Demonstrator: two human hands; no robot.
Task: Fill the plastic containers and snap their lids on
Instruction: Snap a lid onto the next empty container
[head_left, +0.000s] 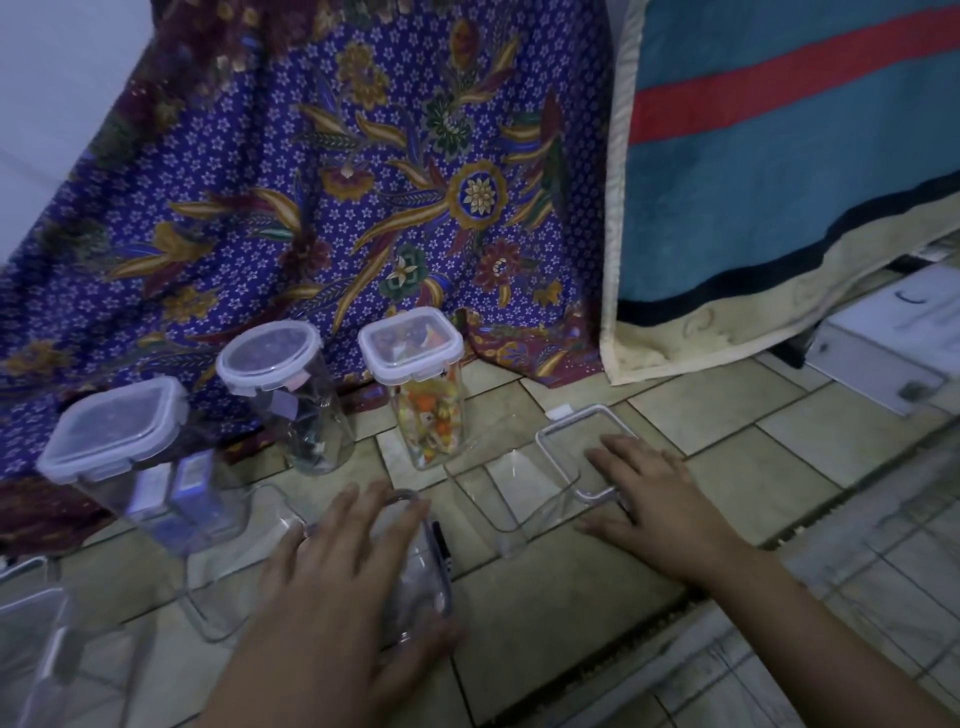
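Note:
My left hand (337, 566) lies over the mouth of an open clear container (423, 587) on the tiled floor, fingers over its far rim and thumb on its near side. My right hand (649, 493) rests flat, fingers spread, on a clear rectangular lid (558, 449) that sits on top of another clear container (498, 493). Behind them stand three lidded containers: a square one (111, 431) at the left, a round one (270, 358), and a square one filled with colourful pieces (415, 353).
More clear containers sit at the lower left (31, 649) and beside my left hand (228, 582). A black pen-like object (442, 545) lies by the open container. A purple patterned cloth (363, 182) and a blue striped towel (779, 182) hang behind. White boxes (883, 343) sit at the right.

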